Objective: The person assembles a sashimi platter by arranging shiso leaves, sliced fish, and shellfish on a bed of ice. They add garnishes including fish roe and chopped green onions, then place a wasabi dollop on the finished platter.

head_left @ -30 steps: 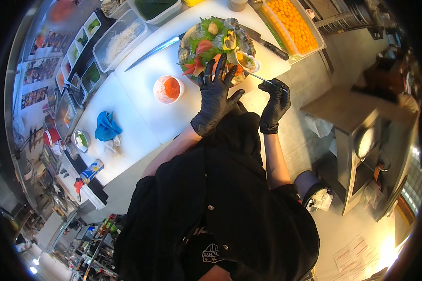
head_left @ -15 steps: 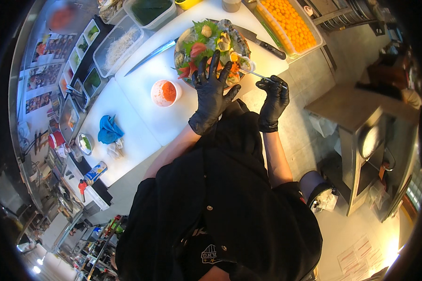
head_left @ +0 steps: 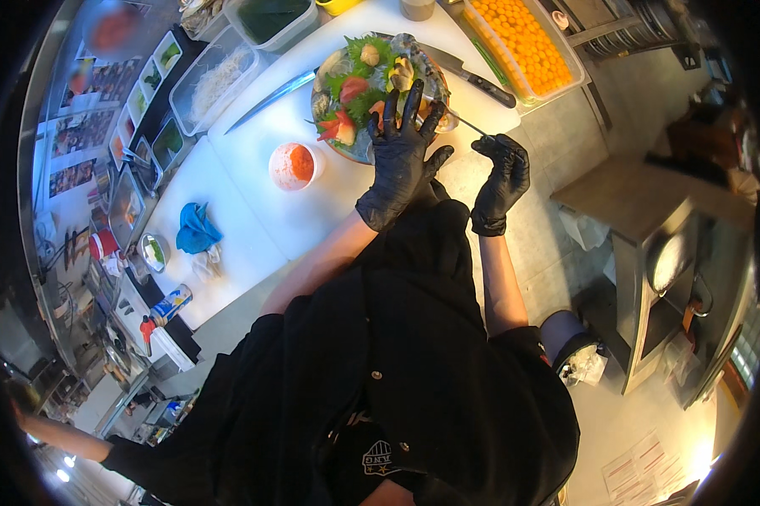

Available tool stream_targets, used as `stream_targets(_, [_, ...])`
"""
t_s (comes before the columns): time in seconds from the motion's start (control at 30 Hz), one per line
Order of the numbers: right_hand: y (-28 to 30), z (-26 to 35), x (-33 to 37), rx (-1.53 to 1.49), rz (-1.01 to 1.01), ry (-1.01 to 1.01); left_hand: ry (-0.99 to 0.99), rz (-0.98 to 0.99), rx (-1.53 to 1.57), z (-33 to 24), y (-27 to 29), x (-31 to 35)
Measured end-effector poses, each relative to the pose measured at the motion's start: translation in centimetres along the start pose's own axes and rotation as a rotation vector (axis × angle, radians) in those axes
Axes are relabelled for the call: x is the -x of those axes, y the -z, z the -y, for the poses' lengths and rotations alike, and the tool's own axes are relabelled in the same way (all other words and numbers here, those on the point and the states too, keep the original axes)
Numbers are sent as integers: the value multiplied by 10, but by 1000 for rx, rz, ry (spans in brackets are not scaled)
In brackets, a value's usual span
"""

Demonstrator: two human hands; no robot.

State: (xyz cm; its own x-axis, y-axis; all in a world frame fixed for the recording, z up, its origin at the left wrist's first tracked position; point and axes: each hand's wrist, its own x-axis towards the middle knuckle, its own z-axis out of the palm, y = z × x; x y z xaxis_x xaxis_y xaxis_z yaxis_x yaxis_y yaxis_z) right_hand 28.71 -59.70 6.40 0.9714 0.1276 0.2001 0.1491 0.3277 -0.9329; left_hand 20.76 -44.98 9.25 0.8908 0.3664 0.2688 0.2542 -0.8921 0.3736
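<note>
A round plate (head_left: pixel 361 154) carries green leaves (head_left: pixel 371 49), pink and red slices of what looks like raw fish (head_left: pixel 352 89) and other pieces. Over its near side my left hand (head_left: pixel 399 164) reaches in a black glove, fingers spread and tips among the food; it covers part of the plate. Right of the plate, my gloved right hand (head_left: pixel 502 181) pinches the end of a thin metal utensil (head_left: pixel 471 125). The utensil slants toward the plate's right edge, and its far tip is hard to make out. A white tub (head_left: pixel 314 165) of orange-red roe-like food (head_left: pixel 294 162) stands to the left.
One long knife (head_left: pixel 270 101) lies left of the plate, a dark-handled knife (head_left: pixel 489 90) right of it. Behind stand a container of orange balls (head_left: pixel 527 51) and one of white shreds (head_left: pixel 220 80). A blue cloth (head_left: pixel 197 228) rests on the white board (head_left: pixel 245 253). Another person's arm (head_left: pixel 72 440) shows lower left.
My left hand has shifted right across the plate, uncovering red slices. My right hand has moved slightly right with the utensil. Another person's arm has come into view at the lower left.
</note>
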Motion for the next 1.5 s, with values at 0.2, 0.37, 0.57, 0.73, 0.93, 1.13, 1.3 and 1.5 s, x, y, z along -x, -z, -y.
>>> stream_targets(0.2, [-2, 3, -3, 71, 17, 40, 46, 16, 23, -3, 4, -3])
stream_targets(0.37, [-4, 5, -9, 145, 11, 59, 76, 86, -4, -1, 20, -1])
stream_targets(0.57, [-25, 24, -9, -10, -43, -29, 219, -234, 44, 57, 87, 54])
stream_targets(0.73, [-98, 17, 44, 153, 389, -28, 359, -182, 55, 129, 114, 109])
stream_targets(0.93, [-173, -5, 95, 397, 871, -163, 260, -318, 307, 158, 96, 118])
stream_targets(1.13, [-170, 0, 109, 457, 809, -157, 485, -344, 318, 203, 127, 145])
stream_targets(1.3, [-230, -45, 136, 565, 705, 198, 326, -295, 256, 242, 126, 146])
stream_targets(1.5, [-278, -85, 158, 205, 731, -420, 296, -421, 396, 262, 106, 135])
